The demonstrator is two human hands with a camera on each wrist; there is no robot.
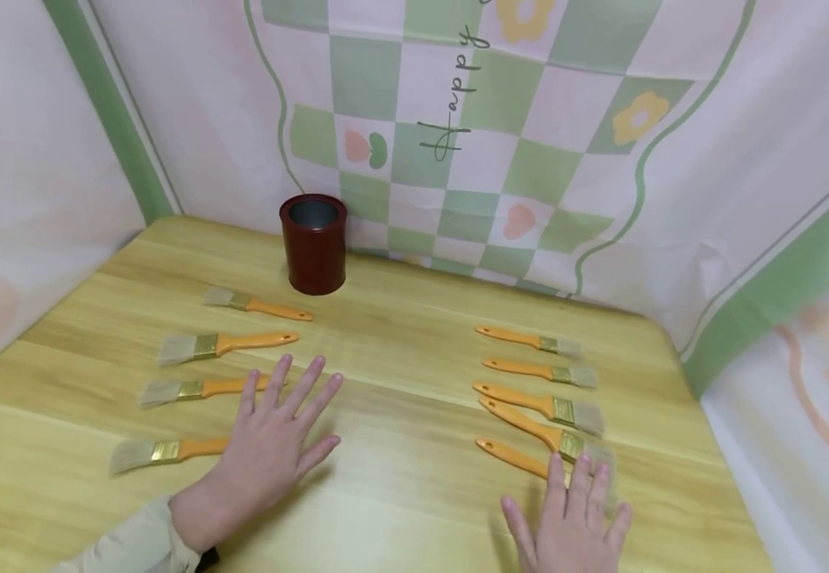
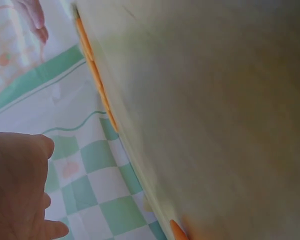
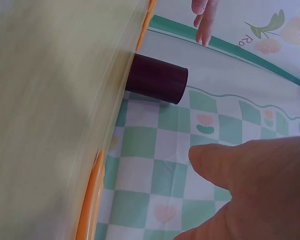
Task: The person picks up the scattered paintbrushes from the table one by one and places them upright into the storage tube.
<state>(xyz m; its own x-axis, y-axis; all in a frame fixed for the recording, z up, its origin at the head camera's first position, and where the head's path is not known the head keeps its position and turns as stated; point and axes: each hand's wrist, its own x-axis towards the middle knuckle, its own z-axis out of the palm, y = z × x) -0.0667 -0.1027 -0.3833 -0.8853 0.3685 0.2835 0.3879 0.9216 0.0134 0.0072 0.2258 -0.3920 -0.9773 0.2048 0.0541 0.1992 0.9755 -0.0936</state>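
In the head view my left hand [image 1: 267, 442] is spread above the table, its fingers straight, over the handles of the nearer left brushes; it grips nothing. My right hand [image 1: 572, 521] hovers low at the right with fingers extended, its fingertips overlapping the nearest right-hand brush in view. Several flat paintbrushes with orange handles lie on the left, among them a small brush [image 1: 260, 306] and a wider brush [image 1: 228, 345]. More lie on the right, handles pointing left, such as a brush [image 1: 515, 367]; two of them, including a slanted brush [image 1: 525, 422], lie close together.
A dark red cylindrical can [image 1: 316, 255], open at the top, stands at the back left of the wooden table [image 1: 400, 342]. Behind it hangs a checked green and white cloth [image 1: 429, 159]. White cloth walls flank both sides.
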